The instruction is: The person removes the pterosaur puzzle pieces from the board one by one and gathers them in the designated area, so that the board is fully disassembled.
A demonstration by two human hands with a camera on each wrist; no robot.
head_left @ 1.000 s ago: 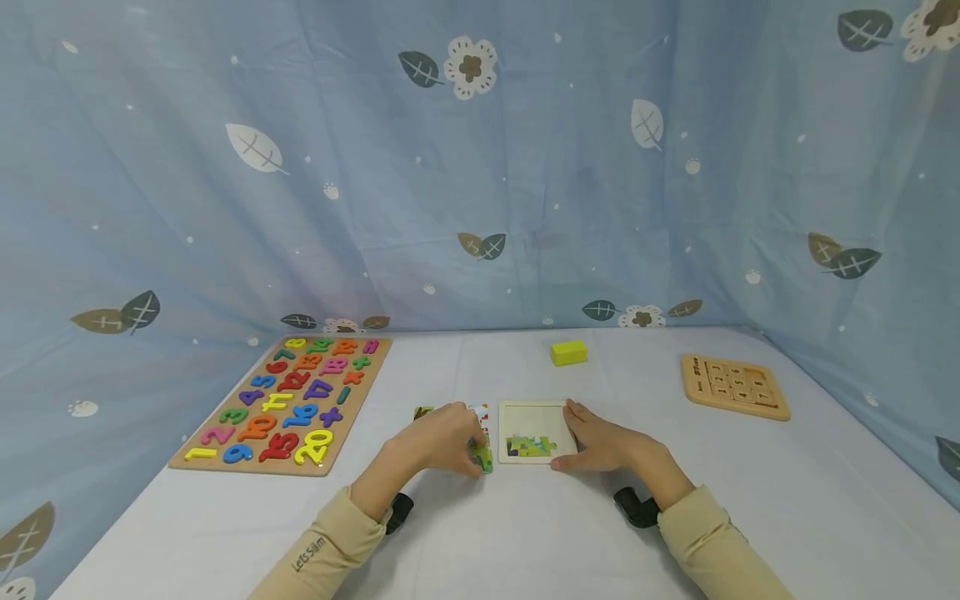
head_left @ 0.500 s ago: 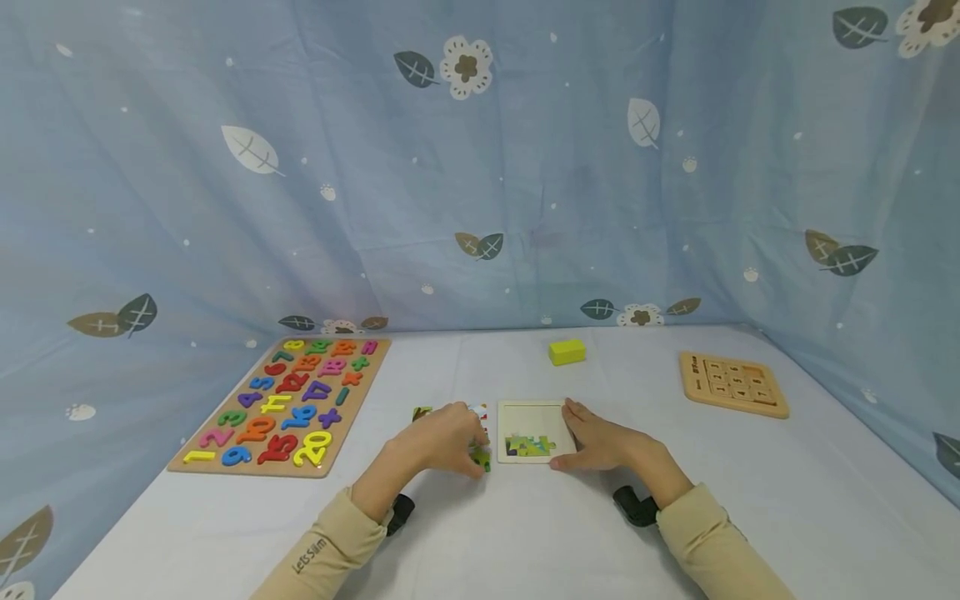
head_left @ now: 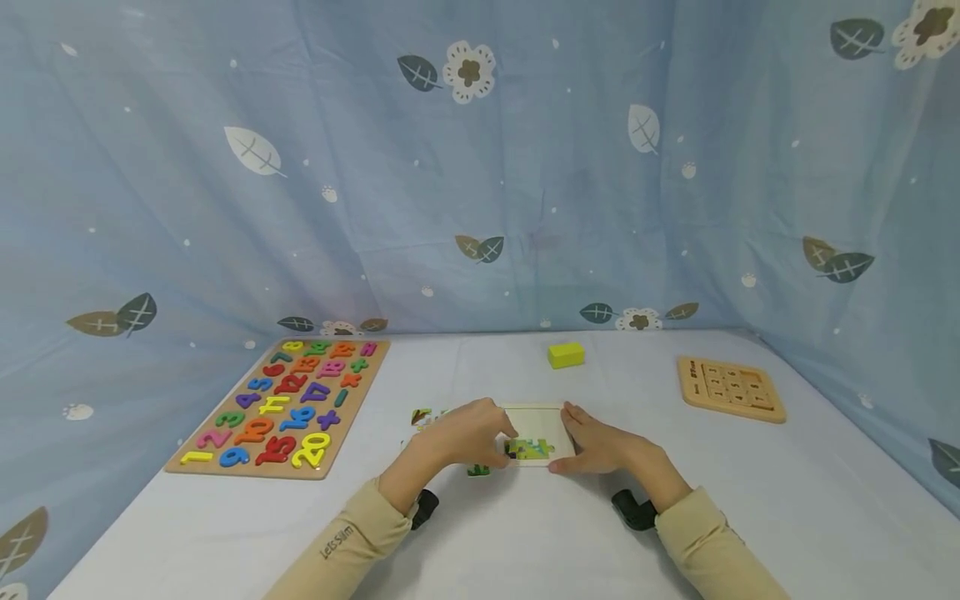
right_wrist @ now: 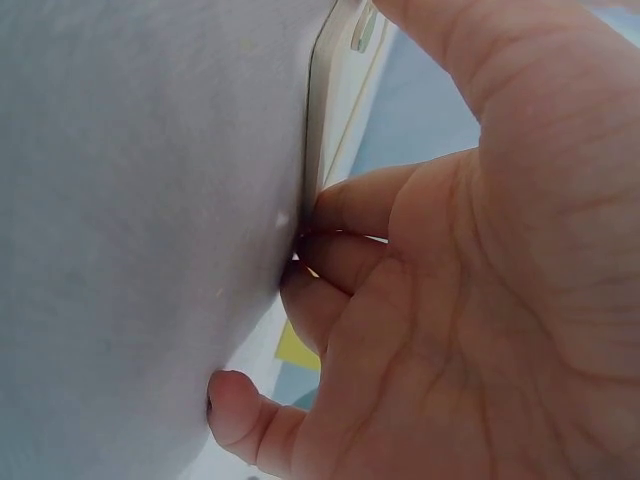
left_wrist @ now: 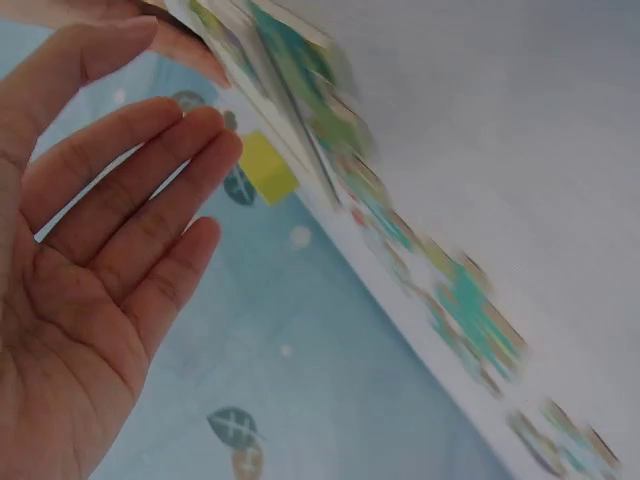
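A pale wooden jigsaw tray [head_left: 532, 421] lies mid-table, with a few joined green puzzle pieces [head_left: 529, 449] along its front. My left hand [head_left: 467, 433] hovers over the tray's left edge. In the left wrist view its thumb and fingers [left_wrist: 170, 170] stand apart, and nothing shows between them. My right hand [head_left: 603, 440] holds the tray's right front corner, thumb at the front edge and fingers along the side. The right wrist view shows those fingers [right_wrist: 355, 210] against the tray's edge [right_wrist: 325, 120]. Loose jigsaw pieces [head_left: 422, 417] lie left of the tray, partly hidden by my left hand.
To the left lies a board [head_left: 341, 417] of coloured numbers and signs. A yellow-green block [head_left: 566, 355] sits behind the tray. On the right is a wooden sliding number puzzle [head_left: 731, 389]. A blue patterned curtain [head_left: 480, 167] hangs behind the white table.
My left hand has moved right, from above the loose pieces to the tray's left edge. The right hand stays at the tray's corner.
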